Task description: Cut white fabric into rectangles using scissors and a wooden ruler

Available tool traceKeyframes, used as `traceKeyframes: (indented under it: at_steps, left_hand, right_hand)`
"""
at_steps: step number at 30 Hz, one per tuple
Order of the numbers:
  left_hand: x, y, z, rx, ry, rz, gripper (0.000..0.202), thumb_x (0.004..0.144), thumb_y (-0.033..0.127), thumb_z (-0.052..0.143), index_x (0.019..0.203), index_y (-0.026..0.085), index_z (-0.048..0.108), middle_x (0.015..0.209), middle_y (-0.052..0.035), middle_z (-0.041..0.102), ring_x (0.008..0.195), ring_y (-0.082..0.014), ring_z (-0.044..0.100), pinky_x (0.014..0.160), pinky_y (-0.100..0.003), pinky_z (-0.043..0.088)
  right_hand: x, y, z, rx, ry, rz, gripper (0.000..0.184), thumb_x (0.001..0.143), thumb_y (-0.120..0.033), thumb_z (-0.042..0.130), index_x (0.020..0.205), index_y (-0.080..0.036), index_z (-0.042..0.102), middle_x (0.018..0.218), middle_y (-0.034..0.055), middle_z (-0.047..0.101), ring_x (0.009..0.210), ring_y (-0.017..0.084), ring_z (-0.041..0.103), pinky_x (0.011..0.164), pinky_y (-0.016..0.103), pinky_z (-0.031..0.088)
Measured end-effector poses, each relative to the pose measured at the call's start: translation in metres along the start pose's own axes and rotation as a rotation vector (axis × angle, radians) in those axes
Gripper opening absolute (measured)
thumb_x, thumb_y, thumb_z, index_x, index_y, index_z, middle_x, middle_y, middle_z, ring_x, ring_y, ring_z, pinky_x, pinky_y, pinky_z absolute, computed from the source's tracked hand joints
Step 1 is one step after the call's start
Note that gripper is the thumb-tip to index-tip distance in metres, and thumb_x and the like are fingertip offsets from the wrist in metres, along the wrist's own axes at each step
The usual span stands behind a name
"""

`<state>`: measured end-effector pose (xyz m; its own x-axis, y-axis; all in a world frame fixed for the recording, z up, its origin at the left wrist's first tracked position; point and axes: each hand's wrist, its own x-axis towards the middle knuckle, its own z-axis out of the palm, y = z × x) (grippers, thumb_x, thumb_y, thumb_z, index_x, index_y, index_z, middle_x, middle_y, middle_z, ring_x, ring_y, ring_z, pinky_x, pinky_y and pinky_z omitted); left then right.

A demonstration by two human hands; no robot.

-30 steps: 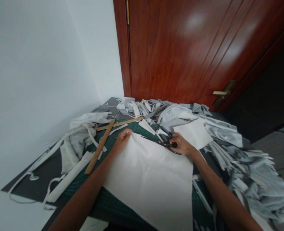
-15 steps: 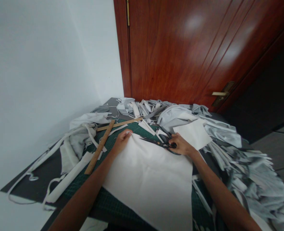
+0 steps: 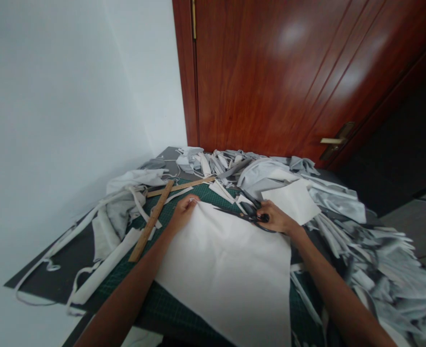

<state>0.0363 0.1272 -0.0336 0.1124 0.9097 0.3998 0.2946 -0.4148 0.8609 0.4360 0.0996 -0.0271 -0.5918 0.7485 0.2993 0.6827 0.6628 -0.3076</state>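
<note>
A large white sheet of fabric (image 3: 227, 270) spreads over the green cutting mat (image 3: 173, 308) and hangs toward me. My left hand (image 3: 184, 212) is closed, pinching the sheet's far left corner. In my right hand (image 3: 275, 218) is a pair of black scissors (image 3: 247, 217), fingers wrapped round the handles. The blades point left along the sheet's far edge, their tips a short way right of my left hand. Whether the blades are fully closed is hard to make out.
Two wooden rulers (image 3: 151, 221) cross on the mat at left. A smaller white fabric piece (image 3: 293, 200) lies beyond my right hand. Grey and white scraps (image 3: 390, 270) are heaped at right, along the back and at left. A wooden door (image 3: 256, 86) and white wall stand behind.
The scissors and my right hand have shifted slightly right relative to my left hand. The whole view has also drifted a little. Both hands keep their holds.
</note>
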Motion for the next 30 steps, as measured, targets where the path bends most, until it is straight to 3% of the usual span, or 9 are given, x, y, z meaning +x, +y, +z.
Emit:
traceKeyframes:
  at_steps: [5,11,18,24,30]
  left_hand:
    - [-0.001,0.000,-0.001,-0.006,-0.006,0.003,0.052,0.094,0.070,0.055,0.087,0.020,0.067,0.081,-0.0040,0.067,0.073,-0.0198,0.058,0.066,-0.029,0.046]
    - [-0.001,0.003,0.000,-0.001,-0.007,0.002,0.053,0.096,0.070,0.053,0.089,0.020,0.068,0.079,-0.0033,0.065,0.072,-0.0196,0.059,0.065,-0.029,0.047]
    - [0.000,0.003,-0.002,0.039,-0.012,0.012,0.053,0.095,0.070,0.053,0.093,0.020,0.070,0.086,-0.0051,0.071,0.079,-0.0223,0.065,0.073,-0.032,0.052]
    - [-0.001,0.008,-0.004,0.081,0.016,0.040,0.052,0.095,0.070,0.053,0.094,0.021,0.070,0.095,-0.0069,0.076,0.095,-0.0271,0.070,0.092,-0.037,0.055]
    - [-0.003,0.016,-0.007,0.108,0.037,0.054,0.046,0.097,0.065,0.055,0.094,0.022,0.070,0.096,-0.0061,0.078,0.097,-0.0269,0.071,0.095,-0.037,0.055]
  right_hand:
    - [0.000,-0.002,0.000,0.032,-0.029,-0.008,0.019,0.084,-0.036,0.077,0.074,-0.022,0.070,0.078,0.0050,0.061,0.075,0.022,0.058,0.069,0.033,0.044]
    - [0.005,-0.012,-0.003,0.032,-0.037,-0.019,0.012,0.080,-0.028,0.079,0.076,-0.022,0.070,0.079,0.0047,0.063,0.079,0.023,0.059,0.074,0.034,0.043]
    - [0.009,-0.020,-0.004,0.015,-0.029,-0.022,0.018,0.080,-0.027,0.079,0.071,-0.022,0.065,0.074,0.0035,0.061,0.078,0.023,0.056,0.073,0.034,0.040]
    - [0.011,-0.020,-0.003,0.013,-0.015,-0.033,0.021,0.085,-0.030,0.076,0.071,-0.022,0.063,0.075,0.0039,0.061,0.076,0.022,0.055,0.074,0.035,0.039]
    - [0.016,-0.020,0.000,0.005,-0.006,-0.050,0.019,0.085,-0.027,0.076,0.071,-0.021,0.064,0.075,0.0039,0.060,0.078,0.023,0.054,0.075,0.034,0.037]
